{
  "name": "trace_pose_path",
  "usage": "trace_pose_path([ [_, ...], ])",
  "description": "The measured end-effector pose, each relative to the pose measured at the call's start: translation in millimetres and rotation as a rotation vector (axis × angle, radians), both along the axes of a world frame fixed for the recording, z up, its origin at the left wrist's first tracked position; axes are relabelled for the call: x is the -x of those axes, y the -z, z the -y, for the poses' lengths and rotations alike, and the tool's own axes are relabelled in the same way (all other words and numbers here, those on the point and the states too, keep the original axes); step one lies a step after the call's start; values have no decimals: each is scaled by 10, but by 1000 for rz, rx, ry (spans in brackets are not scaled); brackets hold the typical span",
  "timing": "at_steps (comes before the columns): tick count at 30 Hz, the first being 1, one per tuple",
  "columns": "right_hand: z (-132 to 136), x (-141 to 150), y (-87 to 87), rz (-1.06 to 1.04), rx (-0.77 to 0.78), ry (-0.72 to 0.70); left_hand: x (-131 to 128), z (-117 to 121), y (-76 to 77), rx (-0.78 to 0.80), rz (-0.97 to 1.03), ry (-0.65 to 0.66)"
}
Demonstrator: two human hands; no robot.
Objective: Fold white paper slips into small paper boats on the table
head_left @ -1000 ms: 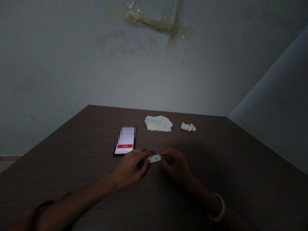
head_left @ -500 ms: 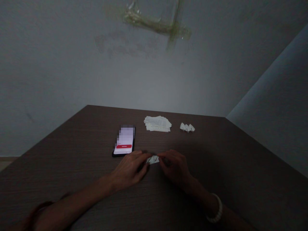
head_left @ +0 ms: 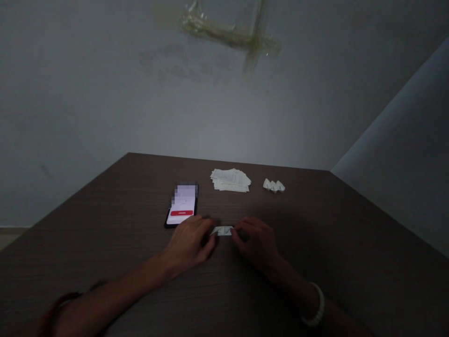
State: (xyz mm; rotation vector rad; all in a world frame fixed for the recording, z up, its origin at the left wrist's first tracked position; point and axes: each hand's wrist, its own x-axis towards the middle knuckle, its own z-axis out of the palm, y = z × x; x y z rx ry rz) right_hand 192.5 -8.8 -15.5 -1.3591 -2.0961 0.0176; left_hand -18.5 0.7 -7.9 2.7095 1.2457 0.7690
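A small folded piece of printed paper (head_left: 223,230) lies between my hands, low over the table. My left hand (head_left: 191,238) pinches its left end between thumb and fingers. At the right end, my right hand (head_left: 256,241) grips the paper with thumb and forefinger, the other fingers curled. The paper's middle shows creases, while both its ends are partly covered by fingertips. A phone (head_left: 181,213) with a lit screen and a red bar lies just beyond my left hand.
Toward the back of the brown table (head_left: 105,210) lies a spread stack of printed paper slips (head_left: 230,180). Right of it sit several small folded paper pieces (head_left: 274,186) in a cluster. A grey wall (head_left: 224,117) with yellowed tape stands behind the table.
My fingertips have moved slightly apart, and more of the paper's middle shows. The paper looks flatter and straighter than before. The phone, slips and folded pieces have stayed in place.
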Motion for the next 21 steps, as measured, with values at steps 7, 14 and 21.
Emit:
trace_pose_path([
  [7, 22, 15, -5, 28, -97, -29, -20, -15, 6, -65, -58, -4],
  [14, 46, 38, 18, 111, -137, -77, -9, -20, 49, -128, -66, 22],
  [21, 29, 32, 13, 84, -82, -74, -6, -28, 47, -91, -54, -31],
])
